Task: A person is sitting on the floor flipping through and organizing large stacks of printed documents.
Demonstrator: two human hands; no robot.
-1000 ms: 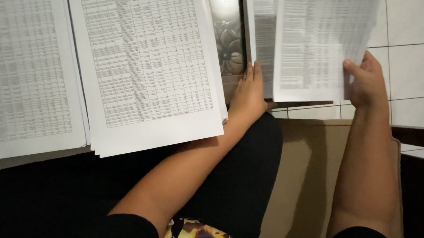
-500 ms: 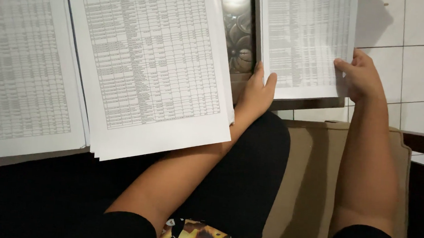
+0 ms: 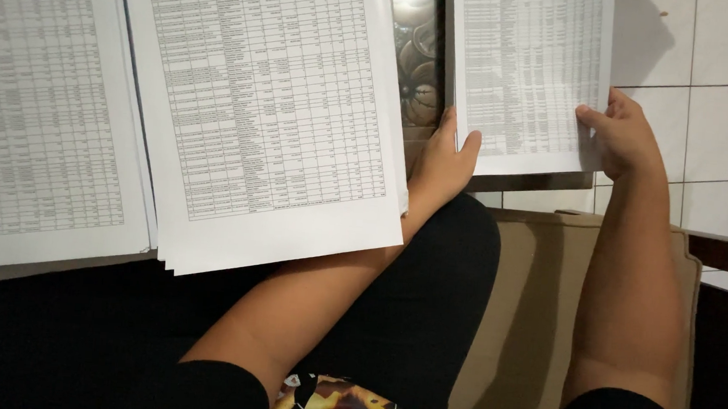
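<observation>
- Two hands grip one printed sheet (image 3: 528,71): the left hand (image 3: 444,163) pinches its lower-left corner, the right hand (image 3: 625,136) its right edge.
- The sheet has settled lower, squared over the right stack.
- Beyond lie the middle stack (image 3: 260,114) and left stack (image 3: 41,109).

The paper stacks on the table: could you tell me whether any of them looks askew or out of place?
Yes. The middle stack lies tilted, overlaps the left stack and overhangs the table's near edge, its sheets fanned at the lower left corner. The right stack, held by the left hand and right hand, sits fairly square.
</observation>
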